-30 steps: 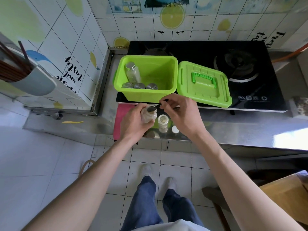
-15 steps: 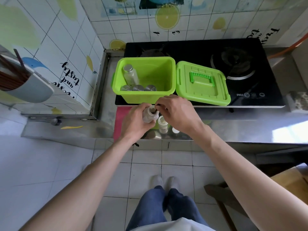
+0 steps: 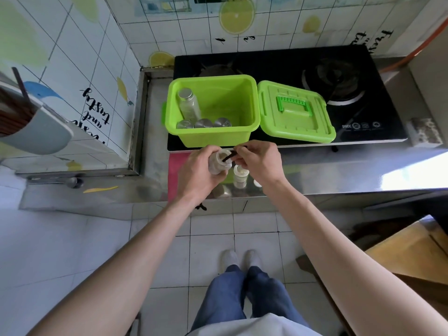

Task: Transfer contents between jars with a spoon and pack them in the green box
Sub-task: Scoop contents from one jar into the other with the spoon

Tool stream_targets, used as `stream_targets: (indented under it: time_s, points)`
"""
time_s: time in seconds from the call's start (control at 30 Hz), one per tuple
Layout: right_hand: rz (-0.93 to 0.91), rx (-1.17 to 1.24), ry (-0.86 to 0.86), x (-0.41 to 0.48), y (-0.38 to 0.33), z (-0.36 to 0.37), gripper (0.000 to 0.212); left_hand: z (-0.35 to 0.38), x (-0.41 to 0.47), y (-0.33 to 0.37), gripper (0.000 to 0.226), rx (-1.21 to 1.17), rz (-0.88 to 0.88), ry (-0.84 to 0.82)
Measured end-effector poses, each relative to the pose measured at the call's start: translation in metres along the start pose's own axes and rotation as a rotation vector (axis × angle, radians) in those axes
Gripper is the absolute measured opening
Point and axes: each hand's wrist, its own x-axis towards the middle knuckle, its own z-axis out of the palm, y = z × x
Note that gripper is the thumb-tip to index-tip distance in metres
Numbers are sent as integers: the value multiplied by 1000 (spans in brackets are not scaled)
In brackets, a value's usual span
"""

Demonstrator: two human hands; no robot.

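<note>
My left hand (image 3: 197, 175) grips a small glass jar (image 3: 219, 163), tilted with its mouth toward the right. My right hand (image 3: 259, 161) pinches a dark spoon (image 3: 229, 156) whose end is inside that jar's mouth. A second open jar (image 3: 240, 176) with pale contents stands on the steel counter just below my right hand. The green box (image 3: 252, 103) sits open on the stove behind, holding one tall jar (image 3: 189, 104) and three lidded jars (image 3: 203, 123) along its near wall.
The box's green lid (image 3: 294, 112) lies beside it on the black stove (image 3: 327, 76). A pink mat (image 3: 175, 173) and a metal jar lid (image 3: 224, 191) lie on the steel counter (image 3: 339, 173). A chopstick holder (image 3: 34, 127) hangs on the left wall. A wooden stool (image 3: 412, 253) stands at lower right.
The spoon, held level above the jar a second ago, now dips into the jar's mouth. My left hand has tilted the jar further. The view has shifted slightly.
</note>
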Motion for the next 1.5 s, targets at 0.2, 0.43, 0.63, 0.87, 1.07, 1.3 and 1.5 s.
stream_targets:
  time_s: [0.2,0.43,0.63,0.87,1.07,1.3,1.5]
  points:
    - [111,206,67,-9,6,12,18,-1,-3,-5,43,-24,19,42]
    - [152,335,96,-11,17,10,16,6,-5,-15,49,-2,16,36]
    - [154,347,56,-11,27,6,18,9,-4,-18,48,6,-6,12]
    - [135,308,39,-1,36,1,19,13,1,-23,48,28,-35,-26]
    - [79,196,-6,8,45,6,17,18,5,-19,46,43,-37,-32]
    - [79,151,-11,16,48,7,14,21,11,-16,44,43,-51,-37]
    - [88,152,-16,22,45,5,13,21,14,-18,46,36,-60,-47]
